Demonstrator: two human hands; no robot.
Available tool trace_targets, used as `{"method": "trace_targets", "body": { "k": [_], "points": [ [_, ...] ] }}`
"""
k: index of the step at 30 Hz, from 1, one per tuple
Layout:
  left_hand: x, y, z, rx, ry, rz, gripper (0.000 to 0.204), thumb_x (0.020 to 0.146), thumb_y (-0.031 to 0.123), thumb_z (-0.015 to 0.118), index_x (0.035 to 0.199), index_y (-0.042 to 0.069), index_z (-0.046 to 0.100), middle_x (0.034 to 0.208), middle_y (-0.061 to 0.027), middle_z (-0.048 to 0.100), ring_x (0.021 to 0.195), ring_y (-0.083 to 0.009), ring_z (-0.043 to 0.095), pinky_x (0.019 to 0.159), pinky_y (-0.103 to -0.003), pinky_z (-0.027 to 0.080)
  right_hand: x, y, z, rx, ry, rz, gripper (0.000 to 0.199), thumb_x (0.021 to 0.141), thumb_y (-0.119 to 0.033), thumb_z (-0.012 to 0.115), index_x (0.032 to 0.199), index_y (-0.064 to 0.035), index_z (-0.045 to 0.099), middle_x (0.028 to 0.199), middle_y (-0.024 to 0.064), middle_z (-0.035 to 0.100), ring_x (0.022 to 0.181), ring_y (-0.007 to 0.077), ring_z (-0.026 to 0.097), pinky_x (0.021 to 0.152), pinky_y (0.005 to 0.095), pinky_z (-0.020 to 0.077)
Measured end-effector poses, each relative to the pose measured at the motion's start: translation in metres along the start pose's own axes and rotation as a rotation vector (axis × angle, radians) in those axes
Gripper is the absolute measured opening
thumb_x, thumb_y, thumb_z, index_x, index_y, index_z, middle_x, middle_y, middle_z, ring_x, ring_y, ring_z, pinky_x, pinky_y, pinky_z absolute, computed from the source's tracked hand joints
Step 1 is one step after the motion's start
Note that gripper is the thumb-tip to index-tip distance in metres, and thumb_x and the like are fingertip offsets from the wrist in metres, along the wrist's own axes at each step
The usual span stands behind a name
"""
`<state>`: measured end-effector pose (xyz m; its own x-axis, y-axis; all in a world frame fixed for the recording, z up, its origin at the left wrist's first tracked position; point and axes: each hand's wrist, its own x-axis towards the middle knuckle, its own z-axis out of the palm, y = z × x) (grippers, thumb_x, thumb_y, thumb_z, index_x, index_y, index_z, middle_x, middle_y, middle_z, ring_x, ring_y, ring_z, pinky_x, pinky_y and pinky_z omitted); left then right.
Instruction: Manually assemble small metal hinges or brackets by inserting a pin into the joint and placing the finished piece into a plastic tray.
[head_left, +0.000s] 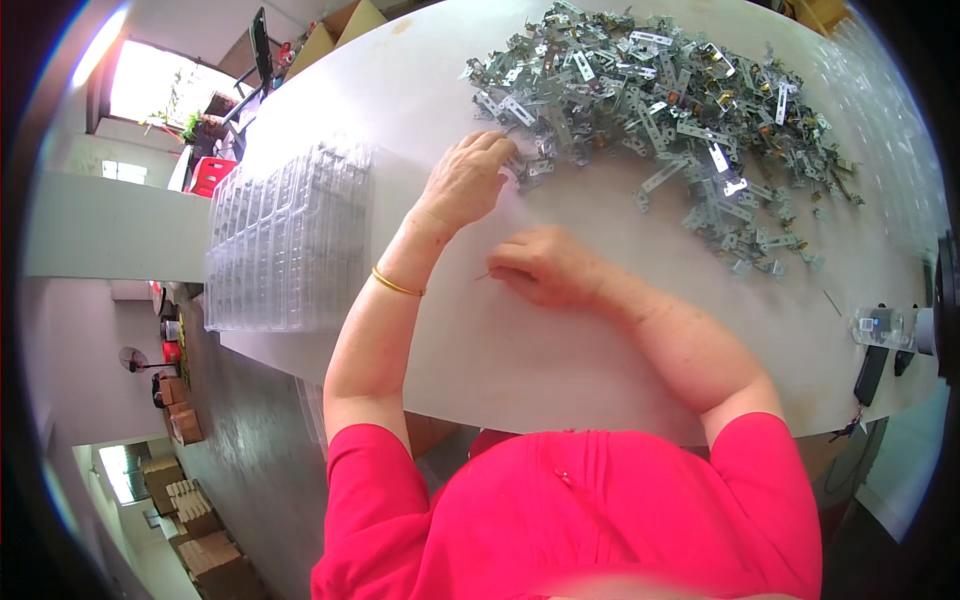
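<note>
A pink shirt [600, 510] is seen nearest, at the bottom, and two bare arms go up from it onto a white table [520, 350]. The right hand [545, 265] is laid low on the table, close to the body. Its fingers are curled in tight, and a thin pin [482, 276] is pinched at their tips. The pin is very small; it lies almost flat, its long way running left to right, with the free end pointing left. A gold bangle [397, 284] is worn on the left wrist. The left hand [468, 180] is stretched farther up the table, to the near edge of a big pile of metal clips [660, 100]. Its fingers are bent down and close together on the clips at that edge; whether one is gripped cannot be told. The clips are grey and shiny, flat and bent, and are heaped every which way. To the left, clear plastic trays [285, 235] are stacked on the table; what is in their little pockets cannot be made out. At the right edge a clear bottle [882, 326] is laid on its side, just beside a black handle [870, 375]. Down on the floor at the far left, brown boxes [205, 545] are piled up. Past the table's far end, more brown boxes [340, 30] and a red crate [212, 175] are seen by a bright window [160, 85].
</note>
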<state>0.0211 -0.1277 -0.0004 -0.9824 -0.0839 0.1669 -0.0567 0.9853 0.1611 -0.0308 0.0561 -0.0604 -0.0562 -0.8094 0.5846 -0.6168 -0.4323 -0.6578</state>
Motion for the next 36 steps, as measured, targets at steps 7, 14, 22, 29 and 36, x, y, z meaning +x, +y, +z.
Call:
{"method": "trace_targets", "body": {
  "k": [7,14,22,29,36],
  "points": [
    [-0.005,0.001,-0.002,-0.024,0.005,0.008,0.044,0.08,0.001,0.07,0.122,0.007,0.06,0.128,-0.0116,0.061,0.122,-0.0322,0.055,0.103,-0.042,0.045,0.001,-0.001,-0.004,-0.011,-0.007,0.002,0.006,0.088,-0.013,0.066,0.086,-0.0094,0.062,0.077,0.0106,0.064,0.072,0.0344,0.064,0.064,0.0448,0.0507],
    [-0.002,-0.011,0.002,-0.113,0.09,0.066,0.026,0.085,0.005,0.067,0.11,0.01,0.065,0.118,-0.0091,0.065,0.116,-0.0314,0.059,0.098,-0.042,0.046,0.005,-0.005,-0.007,-0.001,-0.008,-0.015,0.006,0.088,-0.013,0.067,0.086,-0.01,0.062,0.076,0.0102,0.063,0.072,0.0336,0.064,0.063,0.0445,0.0502],
    [0.004,-0.008,0.005,-0.262,0.316,-0.057,0.021,0.089,-0.001,0.062,0.107,0.009,0.068,0.104,-0.007,0.071,0.101,-0.0245,0.065,0.092,-0.036,0.048,0.005,-0.004,-0.008,0.1,0.0,0.099,0.007,0.088,-0.01,0.068,0.094,-0.0081,0.066,0.082,0.0109,0.067,0.071,0.0324,0.064,0.063,0.041,0.0508],
    [-0.002,-0.003,-0.005,-0.767,0.411,-0.265,0.017,0.098,-0.002,0.056,0.108,0.005,0.067,0.106,-0.0017,0.072,0.1,-0.0075,0.062,0.09,-0.024,0.049,0.008,-0.006,-0.011,0.261,0.16,0.257,0.009,0.091,-0.008,0.069,0.099,-0.0053,0.066,0.077,0.0112,0.065,0.063,0.0213,0.063,0.061,0.0326,0.0501],
    [-0.011,-0.002,-0.01,-0.933,0.567,-0.343,0.008,0.101,0.008,0.058,0.101,0.004,0.066,0.089,-0.0024,0.072,0.082,-0.0048,0.06,0.075,-0.023,0.049,0.006,0.002,-0.008,0.394,0.215,0.367,0.007,0.095,-0.008,0.066,0.1,-0.0036,0.065,0.073,0.0052,0.062,0.065,0.0089,0.059,0.059,0.0257,0.0472]
  ]
}}
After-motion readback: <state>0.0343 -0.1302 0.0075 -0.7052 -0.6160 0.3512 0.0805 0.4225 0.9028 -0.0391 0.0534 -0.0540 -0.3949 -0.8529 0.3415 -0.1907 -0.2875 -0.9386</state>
